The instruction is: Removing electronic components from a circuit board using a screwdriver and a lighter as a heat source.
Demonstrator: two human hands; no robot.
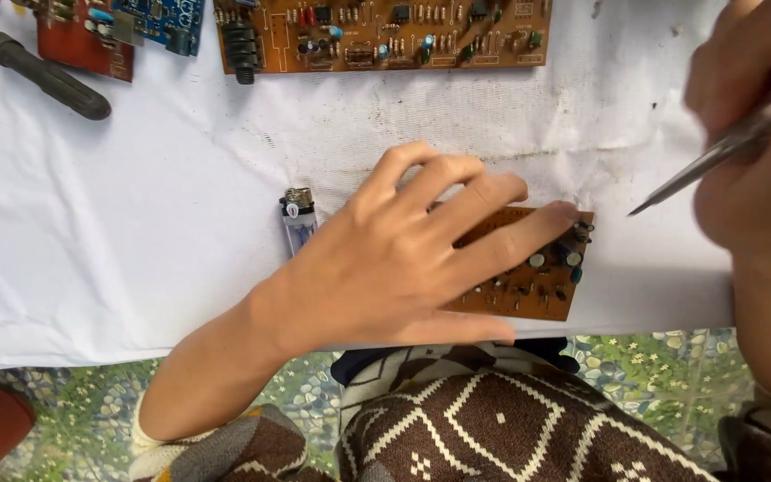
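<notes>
Left hand [394,259] flat, fingers spread, pressing down on small brown board [537,277] near the tabletop's [136,241] front edge; board mostly under the fingers, right end showing. Right hand [751,125] raised to the board's upper right, apart from it, pinching metal tweezers [707,165], tip aimed at the board. Lighter [298,219] just left of left hand. Long board [385,34], black screwdriver [42,76] and red-blue boards [122,31] along far edge.

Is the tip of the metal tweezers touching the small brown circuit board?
Apart. The head view shows the tweezers in the right hand with white cloth visible between their tip and the small brown circuit board.
</notes>
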